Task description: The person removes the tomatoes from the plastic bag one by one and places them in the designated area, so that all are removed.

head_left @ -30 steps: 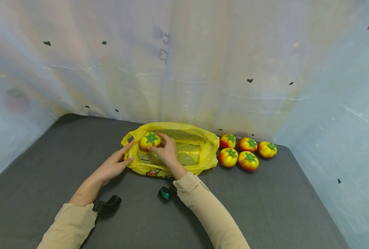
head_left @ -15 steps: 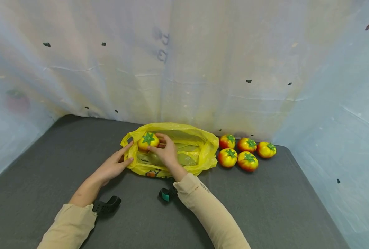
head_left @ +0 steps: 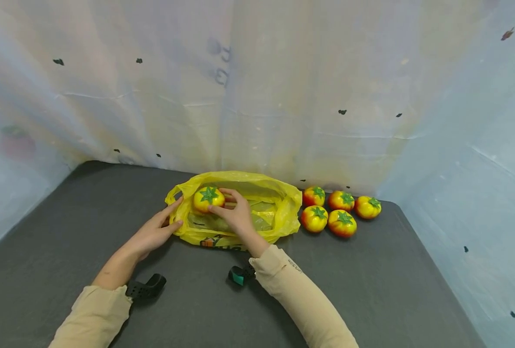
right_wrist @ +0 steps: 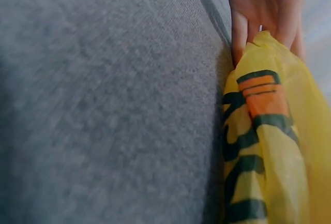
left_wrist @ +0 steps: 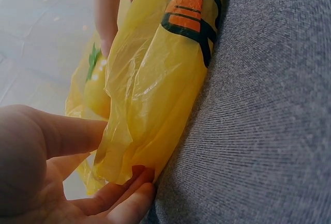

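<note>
A yellow plastic bag (head_left: 289,212) lies with its mouth spread, orange and dark green print on its near side. At its left end my left hand (head_left: 153,234) holds the edge, thumb at the near rim and fingers along the end. Inside the left part of the mouth is a yellow-red tomato (head_left: 208,199) with a green star-shaped top. My right hand (head_left: 240,215) reaches over the near rim and grips its right side between thumb and fingers. The left wrist view shows the tomato (left_wrist: 97,97) partly hidden behind the bag; the right wrist view does not show it.
Several more such tomatoes (head_left: 342,223) stand in two rows just right of the bag, on the dark grey table (head_left: 392,285). A pale plastic sheet (head_left: 283,87) hangs behind and at both sides. A black wrist strap (head_left: 146,287) juts from the left wrist.
The tomato shifts slightly left, then back right, staying in the bag's mouth with my right hand at it. My left hand keeps its place on the bag. The whole view drifts a little.
</note>
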`<state>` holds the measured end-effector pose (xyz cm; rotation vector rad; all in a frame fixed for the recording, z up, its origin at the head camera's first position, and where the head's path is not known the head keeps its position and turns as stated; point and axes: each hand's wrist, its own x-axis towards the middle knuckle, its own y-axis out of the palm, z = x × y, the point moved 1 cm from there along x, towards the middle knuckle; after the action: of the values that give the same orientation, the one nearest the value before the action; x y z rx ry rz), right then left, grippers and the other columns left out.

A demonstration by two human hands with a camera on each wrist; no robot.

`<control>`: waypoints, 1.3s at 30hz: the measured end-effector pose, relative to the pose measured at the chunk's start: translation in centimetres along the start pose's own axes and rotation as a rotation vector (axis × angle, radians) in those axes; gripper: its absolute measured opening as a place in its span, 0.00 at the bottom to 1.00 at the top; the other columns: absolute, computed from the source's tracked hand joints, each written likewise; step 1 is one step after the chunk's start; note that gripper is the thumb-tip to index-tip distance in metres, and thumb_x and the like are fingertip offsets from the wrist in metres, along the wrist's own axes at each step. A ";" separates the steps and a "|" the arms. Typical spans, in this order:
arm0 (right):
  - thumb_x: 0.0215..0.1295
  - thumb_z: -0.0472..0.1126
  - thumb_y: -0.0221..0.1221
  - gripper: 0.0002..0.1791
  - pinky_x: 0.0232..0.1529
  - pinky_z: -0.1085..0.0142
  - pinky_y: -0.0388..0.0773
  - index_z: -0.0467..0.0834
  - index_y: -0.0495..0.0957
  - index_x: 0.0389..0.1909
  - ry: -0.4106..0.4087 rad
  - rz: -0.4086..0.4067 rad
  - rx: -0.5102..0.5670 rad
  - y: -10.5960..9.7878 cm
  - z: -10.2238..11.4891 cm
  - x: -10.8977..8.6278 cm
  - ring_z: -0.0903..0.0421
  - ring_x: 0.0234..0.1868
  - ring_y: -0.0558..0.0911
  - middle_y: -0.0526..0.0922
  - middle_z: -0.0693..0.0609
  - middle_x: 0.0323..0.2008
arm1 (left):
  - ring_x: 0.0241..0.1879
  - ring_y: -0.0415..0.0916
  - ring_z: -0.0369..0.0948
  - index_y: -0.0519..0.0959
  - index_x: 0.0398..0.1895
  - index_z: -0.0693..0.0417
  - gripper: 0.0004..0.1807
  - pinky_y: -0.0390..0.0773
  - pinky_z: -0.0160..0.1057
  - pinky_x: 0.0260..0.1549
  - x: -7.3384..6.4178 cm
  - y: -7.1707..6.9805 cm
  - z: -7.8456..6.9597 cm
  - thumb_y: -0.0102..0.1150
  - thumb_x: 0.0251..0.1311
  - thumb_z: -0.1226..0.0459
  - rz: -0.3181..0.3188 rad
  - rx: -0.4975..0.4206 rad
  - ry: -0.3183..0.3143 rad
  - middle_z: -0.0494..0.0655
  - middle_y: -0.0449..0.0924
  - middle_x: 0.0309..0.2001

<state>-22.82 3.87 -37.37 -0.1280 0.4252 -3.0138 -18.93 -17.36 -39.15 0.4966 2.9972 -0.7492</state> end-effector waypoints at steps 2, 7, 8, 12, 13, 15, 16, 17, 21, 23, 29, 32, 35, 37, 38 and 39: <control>0.55 0.41 0.69 0.27 0.43 0.61 0.82 0.48 0.77 0.58 0.002 0.010 0.006 -0.3 0.0 -0.2 0.43 0.50 0.80 0.76 0.40 0.53 | 0.73 0.35 0.64 0.37 0.78 0.46 0.37 0.49 0.65 0.65 0.0 0.0 0.0 0.43 0.74 0.60 -0.001 0.004 -0.003 0.64 0.34 0.76; 0.55 0.42 0.69 0.27 0.43 0.59 0.82 0.49 0.77 0.57 0.013 0.010 0.005 -1.2 0.1 -0.8 0.43 0.50 0.80 0.76 0.39 0.53 | 0.73 0.35 0.65 0.37 0.78 0.45 0.37 0.49 0.67 0.64 0.1 -0.1 -0.1 0.43 0.74 0.59 0.004 0.018 -0.010 0.65 0.34 0.76; 0.55 0.42 0.69 0.27 0.43 0.59 0.82 0.49 0.77 0.57 0.014 0.011 0.005 -1.4 0.2 -1.0 0.43 0.50 0.80 0.76 0.40 0.53 | 0.72 0.35 0.65 0.37 0.78 0.45 0.37 0.49 0.67 0.64 0.1 0.0 -0.1 0.43 0.74 0.59 0.006 0.019 -0.010 0.65 0.34 0.76; 0.55 0.43 0.69 0.27 0.44 0.58 0.82 0.50 0.77 0.58 0.004 0.026 0.008 -2.3 0.4 -1.6 0.43 0.51 0.80 0.76 0.41 0.54 | 0.73 0.35 0.65 0.37 0.78 0.46 0.37 0.48 0.67 0.64 0.1 0.0 -0.2 0.43 0.74 0.60 0.009 0.020 -0.006 0.64 0.34 0.76; 0.55 0.43 0.69 0.27 0.45 0.58 0.82 0.51 0.77 0.58 0.005 0.031 0.007 -2.5 0.4 -1.8 0.43 0.51 0.80 0.76 0.41 0.54 | 0.73 0.35 0.65 0.37 0.78 0.46 0.37 0.48 0.67 0.64 0.1 0.0 -0.2 0.43 0.74 0.60 0.009 0.019 -0.005 0.64 0.34 0.76; 0.56 0.43 0.69 0.28 0.45 0.58 0.82 0.51 0.76 0.59 0.000 0.042 0.005 -2.9 0.4 -2.0 0.43 0.51 0.81 0.76 0.42 0.54 | 0.73 0.34 0.65 0.37 0.78 0.47 0.37 0.48 0.67 0.64 0.1 0.0 -0.2 0.43 0.74 0.60 0.008 0.021 -0.005 0.64 0.34 0.76; 0.56 0.43 0.69 0.28 0.45 0.58 0.82 0.51 0.76 0.59 0.002 0.048 0.006 -3.1 0.4 -2.1 0.43 0.51 0.81 0.76 0.42 0.54 | 0.73 0.34 0.65 0.37 0.78 0.47 0.37 0.48 0.67 0.64 0.2 0.0 -0.3 0.43 0.74 0.60 0.007 0.023 -0.007 0.64 0.34 0.76; 0.56 0.43 0.69 0.28 0.45 0.58 0.82 0.51 0.76 0.60 0.001 0.054 0.005 -3.3 0.4 -2.2 0.43 0.51 0.80 0.75 0.41 0.55 | 0.72 0.35 0.66 0.37 0.78 0.46 0.37 0.49 0.67 0.64 0.2 0.0 -0.3 0.43 0.74 0.60 0.006 0.025 -0.010 0.64 0.34 0.76; 0.57 0.41 0.68 0.29 0.46 0.55 0.81 0.48 0.74 0.61 0.006 0.083 0.014 -3.8 0.8 -2.6 0.40 0.53 0.79 0.74 0.39 0.57 | 0.72 0.34 0.66 0.37 0.78 0.45 0.37 0.48 0.68 0.64 0.2 0.0 -0.3 0.43 0.74 0.59 0.005 0.033 -0.019 0.65 0.34 0.76; 0.57 0.38 0.67 0.30 0.48 0.52 0.80 0.45 0.73 0.62 0.015 0.093 0.018 -4.1 1.2 -2.8 0.38 0.53 0.79 0.74 0.37 0.57 | 0.72 0.34 0.66 0.37 0.78 0.44 0.37 0.48 0.68 0.64 0.2 0.0 -0.3 0.43 0.74 0.59 0.007 0.035 -0.023 0.65 0.34 0.76; 0.58 0.37 0.66 0.30 0.49 0.50 0.79 0.44 0.73 0.63 0.019 0.097 0.017 -4.8 1.5 -3.3 0.38 0.54 0.78 0.74 0.37 0.58 | 0.72 0.35 0.66 0.36 0.77 0.41 0.37 0.48 0.68 0.64 0.3 0.0 -0.2 0.43 0.74 0.57 0.006 0.047 -0.040 0.65 0.33 0.75; 0.58 0.39 0.67 0.30 0.48 0.54 0.81 0.47 0.73 0.62 0.009 0.088 0.011 -5.1 0.9 -3.2 0.40 0.53 0.79 0.74 0.39 0.57 | 0.72 0.35 0.67 0.36 0.77 0.41 0.37 0.48 0.69 0.63 0.3 0.0 -0.1 0.43 0.74 0.57 0.006 0.049 -0.043 0.66 0.33 0.75; 0.57 0.41 0.68 0.29 0.47 0.55 0.81 0.49 0.75 0.61 0.007 0.067 0.008 -5.6 0.5 -3.2 0.42 0.52 0.80 0.75 0.40 0.56 | 0.72 0.36 0.67 0.35 0.77 0.40 0.37 0.49 0.69 0.63 0.3 0.1 -0.1 0.43 0.74 0.57 0.010 0.047 -0.043 0.66 0.33 0.75; 0.56 0.42 0.69 0.28 0.47 0.55 0.81 0.49 0.75 0.60 0.008 0.051 0.006 -6.0 0.4 -3.2 0.43 0.52 0.80 0.76 0.41 0.56 | 0.71 0.36 0.68 0.35 0.77 0.40 0.37 0.50 0.69 0.63 0.3 0.1 -0.1 0.43 0.74 0.57 0.012 0.046 -0.041 0.66 0.33 0.75; 0.56 0.42 0.69 0.28 0.47 0.56 0.81 0.50 0.76 0.60 0.010 0.042 0.005 -6.3 0.5 -3.2 0.43 0.52 0.80 0.76 0.41 0.55 | 0.71 0.36 0.68 0.35 0.77 0.40 0.37 0.50 0.69 0.63 0.3 0.1 -0.1 0.43 0.74 0.57 0.012 0.045 -0.040 0.66 0.33 0.75; 0.56 0.43 0.69 0.28 0.47 0.56 0.81 0.50 0.76 0.60 0.011 0.035 0.004 -6.5 0.5 -3.3 0.43 0.52 0.81 0.76 0.41 0.55 | 0.71 0.36 0.68 0.35 0.77 0.40 0.37 0.50 0.69 0.63 0.3 0.1 -0.1 0.43 0.74 0.57 0.012 0.046 -0.038 0.66 0.33 0.75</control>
<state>-20.06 10.30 -35.35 -0.1026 0.4176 -2.9820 -19.22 -17.14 -39.16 0.4948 2.9452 -0.8187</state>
